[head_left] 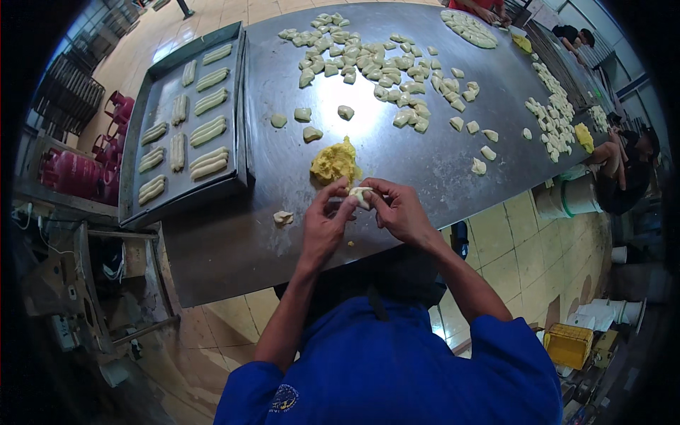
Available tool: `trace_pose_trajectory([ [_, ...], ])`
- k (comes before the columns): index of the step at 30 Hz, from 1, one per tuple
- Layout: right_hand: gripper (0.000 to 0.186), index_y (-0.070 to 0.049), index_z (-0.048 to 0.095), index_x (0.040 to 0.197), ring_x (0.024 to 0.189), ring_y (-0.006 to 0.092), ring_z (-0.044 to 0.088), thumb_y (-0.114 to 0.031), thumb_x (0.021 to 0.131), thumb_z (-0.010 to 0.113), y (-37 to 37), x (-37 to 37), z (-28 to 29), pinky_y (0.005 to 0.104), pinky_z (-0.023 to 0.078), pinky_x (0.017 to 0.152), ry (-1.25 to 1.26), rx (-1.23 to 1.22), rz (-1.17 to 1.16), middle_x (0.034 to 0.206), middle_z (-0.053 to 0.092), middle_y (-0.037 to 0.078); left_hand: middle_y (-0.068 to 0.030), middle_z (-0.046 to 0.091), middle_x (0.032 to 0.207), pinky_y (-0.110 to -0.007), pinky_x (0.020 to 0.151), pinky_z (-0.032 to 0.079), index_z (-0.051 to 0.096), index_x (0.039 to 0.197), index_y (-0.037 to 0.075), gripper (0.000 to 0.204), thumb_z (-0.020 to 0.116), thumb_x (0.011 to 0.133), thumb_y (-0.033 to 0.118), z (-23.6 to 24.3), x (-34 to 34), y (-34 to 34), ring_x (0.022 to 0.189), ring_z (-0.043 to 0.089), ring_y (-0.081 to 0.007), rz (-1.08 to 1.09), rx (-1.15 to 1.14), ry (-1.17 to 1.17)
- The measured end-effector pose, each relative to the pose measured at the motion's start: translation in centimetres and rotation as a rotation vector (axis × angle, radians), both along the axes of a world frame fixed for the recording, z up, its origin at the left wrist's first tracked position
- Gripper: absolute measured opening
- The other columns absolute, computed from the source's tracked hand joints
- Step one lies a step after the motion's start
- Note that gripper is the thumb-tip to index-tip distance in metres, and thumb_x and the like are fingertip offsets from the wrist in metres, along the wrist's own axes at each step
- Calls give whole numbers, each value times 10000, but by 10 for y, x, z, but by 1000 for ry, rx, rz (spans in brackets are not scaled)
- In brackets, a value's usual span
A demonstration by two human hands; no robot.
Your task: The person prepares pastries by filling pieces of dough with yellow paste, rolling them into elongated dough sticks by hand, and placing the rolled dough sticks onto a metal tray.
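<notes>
My left hand (329,223) and my right hand (393,212) meet over the steel table, both closed on a small pale dough piece (360,196) between thumbs and fingers. Just beyond them sits a lump of soft yellow filling (333,160). A lone dough piece (282,217) lies left of my left hand. Further off, several cut dough pieces (382,67) are scattered across the steel table (453,188). To the left, a metal tray (134,195) holds several ridged, finger-shaped dough pieces (209,132) in rows.
Co-workers (620,170) sit along the right edge, near more dough (552,124) and yellow filling (584,138); others are at the far right. A flat dough round (467,28) lies at the back. Red gas cylinders (67,173) stand left. A yellow crate (567,343) is at lower right.
</notes>
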State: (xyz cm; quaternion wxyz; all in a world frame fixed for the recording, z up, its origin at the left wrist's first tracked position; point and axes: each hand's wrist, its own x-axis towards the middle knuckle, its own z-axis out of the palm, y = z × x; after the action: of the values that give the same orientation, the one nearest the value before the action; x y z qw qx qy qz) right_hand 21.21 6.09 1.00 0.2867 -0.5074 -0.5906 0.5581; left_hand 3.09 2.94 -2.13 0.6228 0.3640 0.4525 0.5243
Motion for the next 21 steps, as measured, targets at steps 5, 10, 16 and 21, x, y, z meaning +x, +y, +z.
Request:
trace_pose_trajectory([
  [5,336,-11,662,1261,809,261,697,-211,992,668,-8,15,31,355,545,711,-133,187,44,956,720,185,-101,700,1115,-282,836,582,650,1290,-15,371,706,989,193,6,0,21,957,698,-149,-257,29,38],
  [10,389,-39,618,1278,889,217,664,-269,977,705,-7,57,23,352,536,768,-275,403,161,1023,698,144,-109,715,1114,-296,900,559,668,1233,-30,367,704,988,242,19,18,36,979,693,-166,-507,-72,36],
  [16,412,-40,639,1117,852,274,692,-348,884,783,39,101,2,360,530,773,-357,-245,128,923,713,133,-114,746,963,-334,830,561,731,1093,-8,372,769,909,313,-3,58,98,923,711,-172,-807,-2,553],
  [21,581,-59,611,1062,797,240,669,-518,786,838,58,121,-42,384,512,726,-956,115,78,817,658,87,-116,741,912,-385,751,539,731,987,68,407,846,800,411,-30,88,129,855,718,-248,-719,232,1280],
])
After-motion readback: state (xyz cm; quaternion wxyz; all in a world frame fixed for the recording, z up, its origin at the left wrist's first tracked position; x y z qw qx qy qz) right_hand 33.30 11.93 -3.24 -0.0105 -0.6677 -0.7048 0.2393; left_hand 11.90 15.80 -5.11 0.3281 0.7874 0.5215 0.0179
